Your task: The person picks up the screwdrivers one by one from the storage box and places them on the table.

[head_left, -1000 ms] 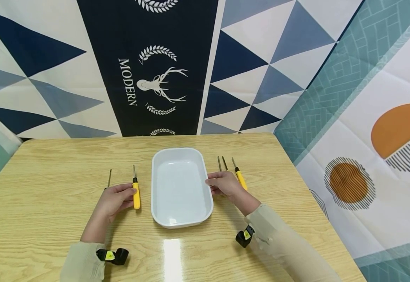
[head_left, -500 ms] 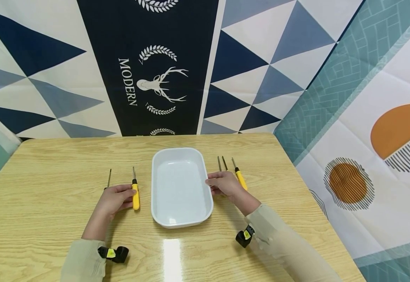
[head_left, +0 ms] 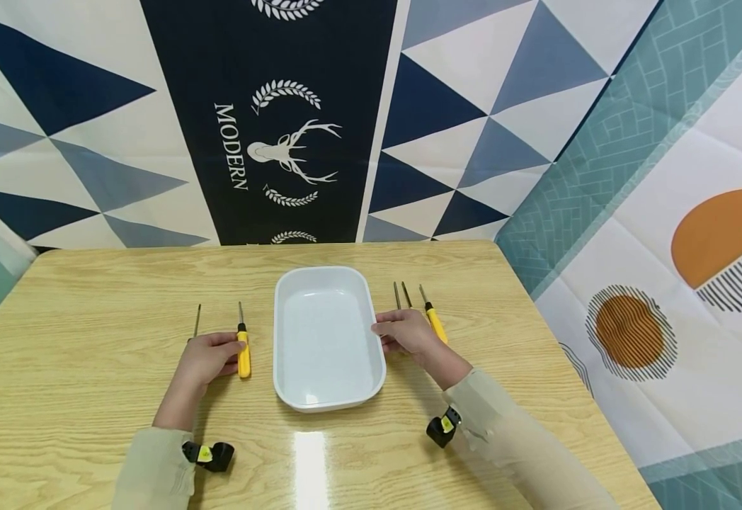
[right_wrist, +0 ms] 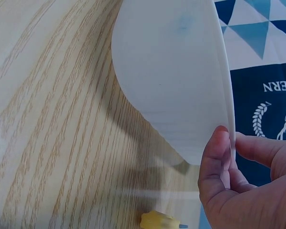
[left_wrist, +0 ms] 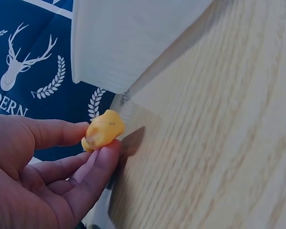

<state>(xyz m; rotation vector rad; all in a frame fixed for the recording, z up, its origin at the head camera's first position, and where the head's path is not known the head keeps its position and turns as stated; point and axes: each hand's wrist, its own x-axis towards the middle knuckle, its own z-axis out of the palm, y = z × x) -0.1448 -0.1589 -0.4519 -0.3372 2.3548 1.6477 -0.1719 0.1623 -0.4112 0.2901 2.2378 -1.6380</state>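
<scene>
My left hand [head_left: 202,360] pinches the yellow handle of a screwdriver [head_left: 243,354] between thumb and fingers, left of a white rectangular tray [head_left: 323,347]. Its thin metal shaft points toward the far edge of the table. In the left wrist view the butt of the yellow screwdriver [left_wrist: 107,128] faces the camera, just above the wood. My right hand [head_left: 409,331] grips the tray's right rim, thumb on the inner side. The right wrist view shows the fingers under that rim, against the tray's outer wall [right_wrist: 167,71]. Nothing lies inside the tray.
Right of the tray lies another yellow-handled screwdriver [head_left: 436,324], beside two metal shafts [head_left: 398,295] whose handles my right hand hides. A further thin shaft [head_left: 197,322] shows beyond my left hand. A patterned cloth [head_left: 294,142] hangs behind the wooden table [head_left: 90,397].
My left hand and the screwdriver have shifted very slightly left, and the left wrist has edged forward and right. My right hand and the tray have stayed in place.
</scene>
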